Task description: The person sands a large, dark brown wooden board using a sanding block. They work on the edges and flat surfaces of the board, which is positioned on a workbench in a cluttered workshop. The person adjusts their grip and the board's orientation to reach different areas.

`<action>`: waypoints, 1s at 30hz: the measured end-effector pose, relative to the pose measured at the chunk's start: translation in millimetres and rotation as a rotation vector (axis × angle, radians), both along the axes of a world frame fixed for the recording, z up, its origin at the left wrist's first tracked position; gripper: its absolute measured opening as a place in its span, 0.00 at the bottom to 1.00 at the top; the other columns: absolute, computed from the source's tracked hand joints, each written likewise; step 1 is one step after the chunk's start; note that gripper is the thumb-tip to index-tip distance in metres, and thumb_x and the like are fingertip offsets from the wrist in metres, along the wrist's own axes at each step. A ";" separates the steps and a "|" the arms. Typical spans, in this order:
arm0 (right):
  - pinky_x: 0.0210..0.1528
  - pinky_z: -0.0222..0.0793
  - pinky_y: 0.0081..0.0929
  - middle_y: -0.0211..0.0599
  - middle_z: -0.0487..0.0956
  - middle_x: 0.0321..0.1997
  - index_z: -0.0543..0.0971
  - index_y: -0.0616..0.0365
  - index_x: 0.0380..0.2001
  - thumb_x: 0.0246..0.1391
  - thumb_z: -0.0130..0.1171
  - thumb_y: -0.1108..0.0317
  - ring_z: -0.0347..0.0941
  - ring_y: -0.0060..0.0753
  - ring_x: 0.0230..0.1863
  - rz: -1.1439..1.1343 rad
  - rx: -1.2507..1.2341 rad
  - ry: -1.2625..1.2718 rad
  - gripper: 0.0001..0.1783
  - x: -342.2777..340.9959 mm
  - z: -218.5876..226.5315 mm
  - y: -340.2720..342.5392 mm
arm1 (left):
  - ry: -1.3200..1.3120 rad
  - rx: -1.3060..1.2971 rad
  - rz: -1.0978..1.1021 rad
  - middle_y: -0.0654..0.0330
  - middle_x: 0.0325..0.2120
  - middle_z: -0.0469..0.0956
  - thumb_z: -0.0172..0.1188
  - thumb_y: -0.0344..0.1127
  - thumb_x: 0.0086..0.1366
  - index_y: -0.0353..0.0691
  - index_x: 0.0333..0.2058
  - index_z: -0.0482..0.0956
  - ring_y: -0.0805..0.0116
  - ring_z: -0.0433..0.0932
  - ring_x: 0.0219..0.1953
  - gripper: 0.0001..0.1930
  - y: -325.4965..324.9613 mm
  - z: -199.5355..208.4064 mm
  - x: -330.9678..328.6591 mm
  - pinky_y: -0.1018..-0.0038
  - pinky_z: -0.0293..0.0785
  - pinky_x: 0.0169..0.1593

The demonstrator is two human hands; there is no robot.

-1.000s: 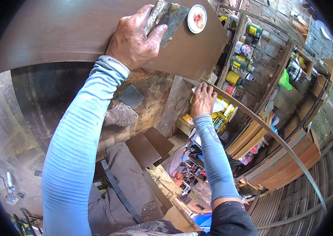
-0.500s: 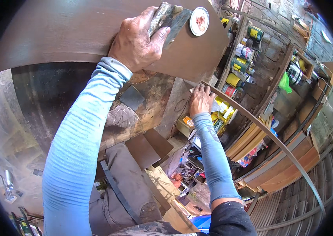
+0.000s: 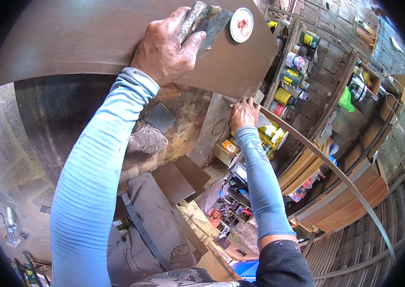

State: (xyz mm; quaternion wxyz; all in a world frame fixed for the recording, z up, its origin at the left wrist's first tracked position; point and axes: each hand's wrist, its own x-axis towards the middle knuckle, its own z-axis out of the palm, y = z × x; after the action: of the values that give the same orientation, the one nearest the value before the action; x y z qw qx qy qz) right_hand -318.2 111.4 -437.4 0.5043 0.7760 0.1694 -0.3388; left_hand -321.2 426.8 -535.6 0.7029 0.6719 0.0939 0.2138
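On the right, lettering marks a white can (image 3: 297, 62), the green-and-yellow can (image 3: 291, 78) beside it, yellow packaging (image 3: 273, 135) and the blue right sleeve (image 3: 264, 186).

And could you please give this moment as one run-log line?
Left hand: gripping dark scuffed block; right hand: at end of long thin strip; white round dish: pinkish paste inside, on brown panel

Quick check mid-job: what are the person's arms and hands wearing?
Light blue, wrinkled sleeves cover both forearms; the right one has a dark marking near the wrist. The left hand and right hand are gloveless. A black shirt sleeve shows on the right upper arm.
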 end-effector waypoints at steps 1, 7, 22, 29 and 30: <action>0.57 0.66 0.55 0.39 0.80 0.57 0.81 0.56 0.53 0.59 0.54 0.64 0.69 0.45 0.63 -0.020 0.003 0.005 0.20 -3.7 4.1 2.8 | -0.015 0.002 -0.002 0.46 0.35 0.86 0.65 0.33 0.66 0.32 0.49 0.79 0.46 0.87 0.38 0.15 -0.6 0.4 2.0 0.60 0.82 0.43; 0.66 0.62 0.69 0.48 0.62 0.77 0.68 0.56 0.69 0.54 0.58 0.69 0.64 0.60 0.71 -0.234 0.358 -0.035 0.37 -123.8 44.6 19.3 | -0.004 0.034 0.039 0.43 0.37 0.84 0.65 0.31 0.63 0.33 0.52 0.78 0.42 0.85 0.40 0.19 15.4 5.8 -3.5 0.58 0.82 0.42; 0.69 0.53 0.78 0.51 0.66 0.74 0.58 0.49 0.75 0.53 0.65 0.47 0.60 0.58 0.75 -1.001 0.574 0.048 0.50 -319.1 44.0 -90.7 | 0.171 0.130 -0.155 0.48 0.36 0.85 0.68 0.36 0.62 0.30 0.49 0.81 0.55 0.84 0.38 0.20 36.5 65.0 -10.3 0.64 0.78 0.47; 0.70 0.55 0.72 0.52 0.68 0.73 0.58 0.50 0.76 0.54 0.64 0.42 0.65 0.55 0.72 -1.224 0.606 0.141 0.51 -360.3 4.5 -214.9 | 0.835 0.101 -0.229 0.65 0.23 0.78 0.71 0.44 0.60 0.32 0.38 0.85 0.75 0.73 0.28 0.18 85.3 68.6 -279.4 0.71 0.70 0.33; 0.70 0.56 0.69 0.52 0.70 0.71 0.57 0.50 0.76 0.55 0.63 0.42 0.66 0.56 0.72 -1.200 0.581 0.185 0.52 -355.9 6.9 -219.5 | 1.036 0.069 -0.143 0.65 0.23 0.78 0.71 0.41 0.60 0.33 0.39 0.85 0.75 0.72 0.26 0.16 98.6 73.8 -337.3 0.72 0.69 0.32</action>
State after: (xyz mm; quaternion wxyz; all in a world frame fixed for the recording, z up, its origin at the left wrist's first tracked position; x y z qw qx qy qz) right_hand -674.1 -108.1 -430.5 -0.0169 0.8077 -0.1644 -0.5660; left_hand -658.5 525.4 -461.9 0.5545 0.7170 0.3761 -0.1922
